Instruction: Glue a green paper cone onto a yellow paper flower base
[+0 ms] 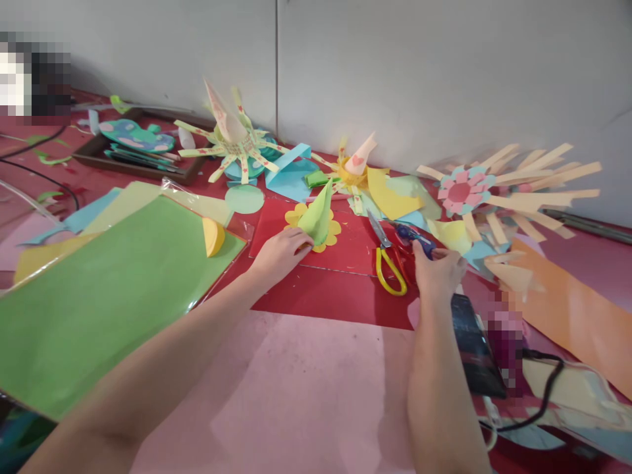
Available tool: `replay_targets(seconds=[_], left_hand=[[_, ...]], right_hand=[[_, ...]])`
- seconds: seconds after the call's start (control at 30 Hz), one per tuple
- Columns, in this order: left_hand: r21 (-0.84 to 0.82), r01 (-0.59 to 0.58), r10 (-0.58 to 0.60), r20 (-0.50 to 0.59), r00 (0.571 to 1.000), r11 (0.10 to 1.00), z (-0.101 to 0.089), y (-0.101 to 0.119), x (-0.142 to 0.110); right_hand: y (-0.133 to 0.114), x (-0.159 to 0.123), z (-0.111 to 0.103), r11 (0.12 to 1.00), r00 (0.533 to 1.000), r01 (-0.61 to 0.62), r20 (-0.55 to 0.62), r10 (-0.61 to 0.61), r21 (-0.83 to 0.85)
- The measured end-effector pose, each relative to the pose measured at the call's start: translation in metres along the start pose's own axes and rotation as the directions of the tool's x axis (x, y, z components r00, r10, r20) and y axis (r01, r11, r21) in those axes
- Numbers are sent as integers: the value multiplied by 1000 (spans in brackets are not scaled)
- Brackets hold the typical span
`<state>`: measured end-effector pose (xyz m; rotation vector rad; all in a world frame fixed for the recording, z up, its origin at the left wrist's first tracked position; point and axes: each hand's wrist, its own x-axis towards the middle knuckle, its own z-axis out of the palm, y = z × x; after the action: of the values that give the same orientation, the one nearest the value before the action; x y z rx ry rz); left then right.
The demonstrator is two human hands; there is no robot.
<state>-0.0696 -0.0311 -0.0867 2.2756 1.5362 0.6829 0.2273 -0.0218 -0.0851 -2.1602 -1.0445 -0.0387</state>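
My left hand (284, 251) is closed at the base of a light green paper cone (316, 217). The cone stands tilted on a yellow flower-shaped paper (292, 217), which lies on a red sheet (345, 253). My right hand (441, 268) is closed on a small dark blue object (415, 239), whose kind I cannot make out because the fingers cover part of it. Between the hands lie scissors (392, 271) with metal blades and a yellow handle loop, their points away from me.
Green paper in clear wrap (118, 296) carries a folded yellow paper piece (213, 237). Paper-strip crafts (232, 141) stand along the wall, near a brown tray (148, 164) of pencils. At right are a dark phone (476, 342), a black cable (546, 395) and orange paper (567, 309).
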Motion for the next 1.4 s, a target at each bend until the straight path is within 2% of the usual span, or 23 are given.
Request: replay_targets(seconds=[0.1,0.2,0.27,0.37,0.47,0.53,0.87,1.1,1.23,1.4], left_hand=[[51,-14,13,15,1000,999,0,1,-1],[122,-46,42,36,998,991,0,2,-2],[176,-86,75,66,995,981,-2,3,-3],[237,-134,112,102,988,962,-4,4,-4],[257,-150,127,104,986,955,-5,3,-3],[262,-161,136,112,984,952,-5,4,-3],[381,-203,141,183,973,902,-10,14,-7],[543,-289,190,231,954,788,-4,34,-18],[605,-267,112,283,953,750,-1,49,-25],[583,-214,17,324,946,783,-3,57,-25]], right_hand=[[-11,-8,-2,979,976,197,-108,-190,61],[-29,-30,1,896,902,429,-96,-420,110],[-43,-51,6,821,833,553,-49,-552,140],[-59,-82,13,682,681,701,89,-727,209],[-65,-101,18,581,539,776,222,-813,244],[-64,-105,20,559,493,793,283,-823,241],[-63,-105,15,542,464,833,394,-793,109],[-67,-114,11,513,460,858,458,-761,-10],[-67,-115,10,510,449,860,484,-752,-5],[-66,-114,10,518,445,855,471,-762,30]])
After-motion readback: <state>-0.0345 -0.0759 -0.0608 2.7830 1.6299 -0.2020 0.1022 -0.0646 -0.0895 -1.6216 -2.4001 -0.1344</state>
